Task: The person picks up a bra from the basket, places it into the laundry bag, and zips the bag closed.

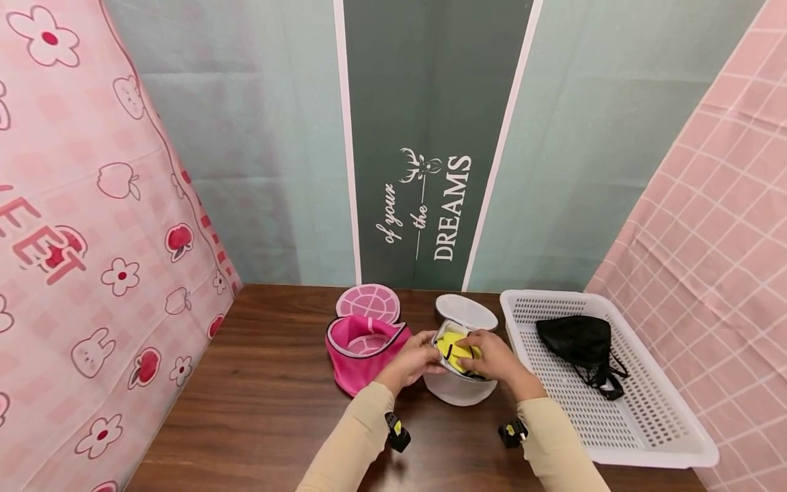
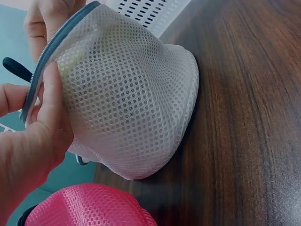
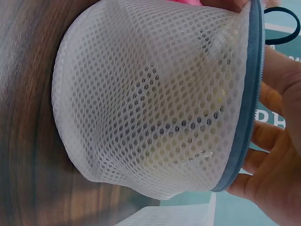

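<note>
A white mesh laundry bag [image 1: 460, 391] with a grey zipped rim stands upright on the table, its round lid [image 1: 467, 313] folded back behind it. My left hand [image 1: 419, 357] grips the bag's rim at the left, its thumb on the outer mesh in the left wrist view. In the bag's mouth lies a bunched yellow cloth item [image 1: 451, 347] with black strips. My right hand [image 1: 494, 355] reaches in from the right and holds the yellow cloth item between thumb and fingers. Through the mesh in the right wrist view, the yellow shows only faintly.
Left of the white bag, a pink mesh laundry bag [image 1: 350, 365] stands unzipped with its lid [image 1: 369, 303] back. At the right, a white plastic basket [image 1: 670, 403] holds a black cloth item [image 1: 574, 339] with thin straps. Fabric curtains hang behind and at both sides of the wooden table [image 1: 264, 383].
</note>
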A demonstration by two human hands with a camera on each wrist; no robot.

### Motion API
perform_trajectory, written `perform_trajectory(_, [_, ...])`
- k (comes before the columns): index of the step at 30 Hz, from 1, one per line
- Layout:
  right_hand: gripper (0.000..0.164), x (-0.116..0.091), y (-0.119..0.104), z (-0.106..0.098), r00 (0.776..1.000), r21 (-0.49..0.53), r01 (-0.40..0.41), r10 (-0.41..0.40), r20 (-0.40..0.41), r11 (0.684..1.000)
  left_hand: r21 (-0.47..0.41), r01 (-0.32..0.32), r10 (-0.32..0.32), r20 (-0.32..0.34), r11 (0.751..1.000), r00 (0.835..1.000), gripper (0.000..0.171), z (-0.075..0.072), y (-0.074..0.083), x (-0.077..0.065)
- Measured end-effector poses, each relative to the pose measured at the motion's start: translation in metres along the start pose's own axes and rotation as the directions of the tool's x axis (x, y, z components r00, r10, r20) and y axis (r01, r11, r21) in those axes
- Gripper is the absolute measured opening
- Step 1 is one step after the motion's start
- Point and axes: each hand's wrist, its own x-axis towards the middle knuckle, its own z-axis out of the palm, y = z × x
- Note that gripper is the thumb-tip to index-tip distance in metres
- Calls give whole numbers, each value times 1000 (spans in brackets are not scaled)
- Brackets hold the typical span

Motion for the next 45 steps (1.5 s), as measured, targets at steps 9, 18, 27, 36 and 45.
perform_trajectory(9, [32,8,0,3,994,-29,55,-52,100,998,60,20,-22,42,998,999,61,-1,4,-3])
perform_trajectory(18, [34,14,2,0,970,36,93,-98,221,995,73,33,-37,51,997,998,55,-2,7,-3])
perform_trajectory(27, [42,17,4,-7,962,119,2,-35,272,993,150,101,-83,-117,984,990,46,4,10,-3])
perform_trajectory(36, [40,15,0,-4,975,75,-4,-13,224,997,310,60,34,-288,949,957,25,8,6,0])
perform_trajectory(45, [39,14,-4,1,972,9,27,-28,232,1000,251,18,74,-354,968,932,16,11,3,3])
